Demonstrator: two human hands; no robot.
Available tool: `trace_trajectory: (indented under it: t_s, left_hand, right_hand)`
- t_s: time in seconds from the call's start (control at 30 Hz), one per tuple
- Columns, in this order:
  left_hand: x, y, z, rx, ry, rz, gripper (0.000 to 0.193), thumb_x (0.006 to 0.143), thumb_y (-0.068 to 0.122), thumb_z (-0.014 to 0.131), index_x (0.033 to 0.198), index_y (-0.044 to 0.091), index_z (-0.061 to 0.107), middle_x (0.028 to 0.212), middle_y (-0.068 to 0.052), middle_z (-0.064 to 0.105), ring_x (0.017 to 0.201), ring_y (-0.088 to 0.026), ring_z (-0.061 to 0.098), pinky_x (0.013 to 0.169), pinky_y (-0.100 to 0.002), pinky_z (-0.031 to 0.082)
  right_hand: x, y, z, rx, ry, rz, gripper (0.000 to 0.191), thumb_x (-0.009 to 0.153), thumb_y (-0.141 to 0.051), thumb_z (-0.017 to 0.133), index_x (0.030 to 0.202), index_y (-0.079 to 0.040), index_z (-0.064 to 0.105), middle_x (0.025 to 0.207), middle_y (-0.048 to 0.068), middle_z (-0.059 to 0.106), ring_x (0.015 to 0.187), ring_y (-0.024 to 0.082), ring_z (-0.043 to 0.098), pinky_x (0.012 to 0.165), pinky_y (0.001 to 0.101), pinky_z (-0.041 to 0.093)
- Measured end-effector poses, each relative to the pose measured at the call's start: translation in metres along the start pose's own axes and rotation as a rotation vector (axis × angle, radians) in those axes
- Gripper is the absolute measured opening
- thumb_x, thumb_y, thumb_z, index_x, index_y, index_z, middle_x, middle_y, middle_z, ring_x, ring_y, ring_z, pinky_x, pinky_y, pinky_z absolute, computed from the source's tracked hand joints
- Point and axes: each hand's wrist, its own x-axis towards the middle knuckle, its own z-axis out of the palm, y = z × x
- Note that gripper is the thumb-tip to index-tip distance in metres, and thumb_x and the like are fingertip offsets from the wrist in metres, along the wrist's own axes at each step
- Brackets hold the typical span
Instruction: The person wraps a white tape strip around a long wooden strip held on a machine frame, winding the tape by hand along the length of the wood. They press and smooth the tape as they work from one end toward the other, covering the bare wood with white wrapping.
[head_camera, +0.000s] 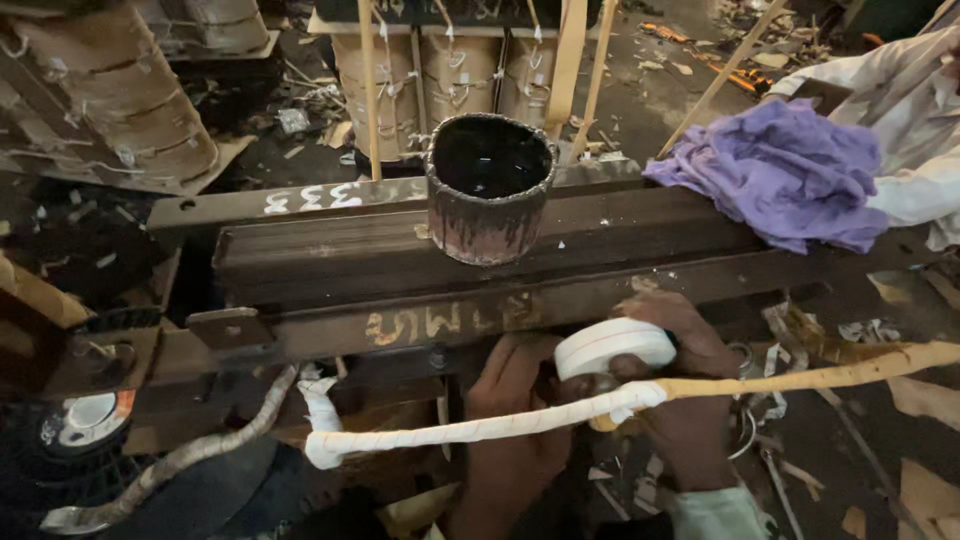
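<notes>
My right hand (690, 390) grips a roll of white tape (612, 346) held just above a long bar (800, 378). The bar runs across the lower part of the view; its left portion (470, 430) is wrapped in white tape, its right portion is bare tan. My left hand (510, 420) is closed around the bar from below, right where the wrapping ends. Both hands sit under the front edge of a dark steel beam (400, 270).
A stained metal can (488, 190) with dark liquid stands on the beam. A purple cloth (790, 175) lies at the beam's right end, beside another person's white sleeve (920, 130). Wrapped coils (120, 100) and wooden sticks stand behind. Scraps litter the floor.
</notes>
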Motion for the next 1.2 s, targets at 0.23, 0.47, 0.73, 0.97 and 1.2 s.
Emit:
trace_trajectory:
  t_s: [0.23,0.47,0.73,0.97,1.2]
  left_hand:
    - [-0.017,-0.008,-0.013,-0.232,-0.032,-0.282,0.023,0.095,0.017,0.069,0.109,0.000,0.063,0.094,-0.015,0.073,0.086,-0.031,0.077,0.072,-0.036,0.060]
    - [-0.011,-0.002,-0.019,0.057,-0.001,-0.029,0.021,0.089,0.015,0.075,0.103,0.001,0.067,0.089,-0.016,0.073,0.084,-0.027,0.074,0.073,-0.034,0.057]
    - [-0.041,-0.001,-0.027,-0.230,-0.054,-0.400,0.029,0.085,0.013,0.080,0.109,-0.001,0.073,0.094,-0.014,0.082,0.088,-0.017,0.079,0.074,-0.033,0.062]
    - [-0.075,-0.038,-0.004,-0.283,0.006,-0.627,0.031,0.081,0.010,0.082,0.109,-0.001,0.076,0.099,-0.009,0.082,0.092,-0.016,0.078,0.081,-0.034,0.063]
    - [-0.085,-0.047,0.004,-0.462,-0.041,-0.717,0.028,0.085,0.009,0.079,0.110,-0.003,0.075,0.103,-0.012,0.081,0.095,-0.016,0.076,0.083,-0.035,0.062]
  right_hand:
    - [-0.043,0.009,0.003,-0.073,0.047,0.200,0.044,0.093,-0.015,0.072,0.134,0.001,0.064,0.130,0.014,0.069,0.115,0.021,0.068,0.098,0.0339,0.057]
    - [-0.028,-0.003,-0.009,-0.007,-0.189,0.248,0.041,0.093,-0.011,0.067,0.132,0.002,0.068,0.133,0.015,0.071,0.118,0.019,0.071,0.097,0.0334,0.059]
    - [-0.139,0.017,0.027,-0.223,0.398,0.759,0.029,0.108,-0.016,0.061,0.091,0.006,0.064,0.084,0.016,0.068,0.076,0.020,0.060,0.066,0.0323,0.049]
    - [-0.187,0.057,0.038,-0.212,0.002,0.411,0.030,0.101,-0.007,0.054,0.129,0.005,0.057,0.114,0.015,0.058,0.102,0.022,0.056,0.089,0.0324,0.048]
    - [-0.190,0.067,0.016,-0.282,-0.134,0.491,0.021,0.106,-0.012,0.053,0.121,-0.002,0.063,0.108,0.007,0.062,0.093,0.014,0.061,0.077,0.0286,0.051]
